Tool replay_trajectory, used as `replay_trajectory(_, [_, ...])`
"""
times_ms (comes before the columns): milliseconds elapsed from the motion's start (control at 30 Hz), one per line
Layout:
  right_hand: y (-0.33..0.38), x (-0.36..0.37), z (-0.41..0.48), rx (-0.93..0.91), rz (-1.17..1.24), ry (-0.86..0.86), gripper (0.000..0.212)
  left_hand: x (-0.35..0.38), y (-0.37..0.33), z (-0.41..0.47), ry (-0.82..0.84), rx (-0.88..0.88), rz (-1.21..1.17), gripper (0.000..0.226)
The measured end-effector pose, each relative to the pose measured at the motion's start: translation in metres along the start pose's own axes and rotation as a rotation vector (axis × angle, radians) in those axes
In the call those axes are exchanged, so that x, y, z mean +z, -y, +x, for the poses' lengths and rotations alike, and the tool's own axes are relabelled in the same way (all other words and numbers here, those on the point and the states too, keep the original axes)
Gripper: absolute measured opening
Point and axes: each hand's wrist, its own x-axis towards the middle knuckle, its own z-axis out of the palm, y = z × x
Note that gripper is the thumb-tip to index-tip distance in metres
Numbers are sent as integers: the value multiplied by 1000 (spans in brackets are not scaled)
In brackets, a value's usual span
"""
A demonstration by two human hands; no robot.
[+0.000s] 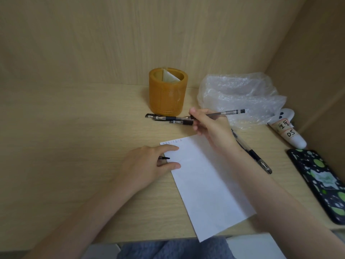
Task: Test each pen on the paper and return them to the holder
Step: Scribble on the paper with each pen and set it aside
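The right hand grasps a clear-barrelled pen near its writing end, fingers curled round the barrel, above the desk between the holder and the paper. The pen's long axis runs almost level across the view, rising slightly to the right; its black-capped back end points right toward the crumpled plastic wrap, and the writing end points left, beside the fingertips.

The left hand rests on the paper's left edge, forefinger and thumb laid straight on the sheet, while the curled middle fingers pinch a small black cap. The sheet is white and lies slanted, with a short row of small marks along its far-left corner.

Three pens lie side by side just in front of the holder — an orange-brown cylinder with a pale divider inside. A fourth pen lies diagonally right of the paper, partly under the right wrist. Farther right are a white tube and a phone in a green-spotted case.
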Motion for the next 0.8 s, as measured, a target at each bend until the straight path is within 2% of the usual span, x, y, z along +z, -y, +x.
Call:
replay_trajectory(100, [6,-1,-11,106,147,22,24,-5,0,-2,-15,-37,-305,41])
replay_trajectory(167, [9,0,-21,136,189,31,21,-9,-1,-3,-20,-32,-488,32])
replay_trajectory(267, [12,3,-36,128,188,81,17,-14,-1,-4,-2,16,-621,35])
replay_trajectory(533, [13,14,-55,57,78,81,34,-12,-5,-6,50,91,-639,45])
replay_trajectory(700, [9,18,-57,35,11,114,19,-11,-11,-6,56,104,-599,42])
replay_trajectory(800, [6,21,-58,18,-40,147,21,-13,-15,-8,83,107,-574,43])
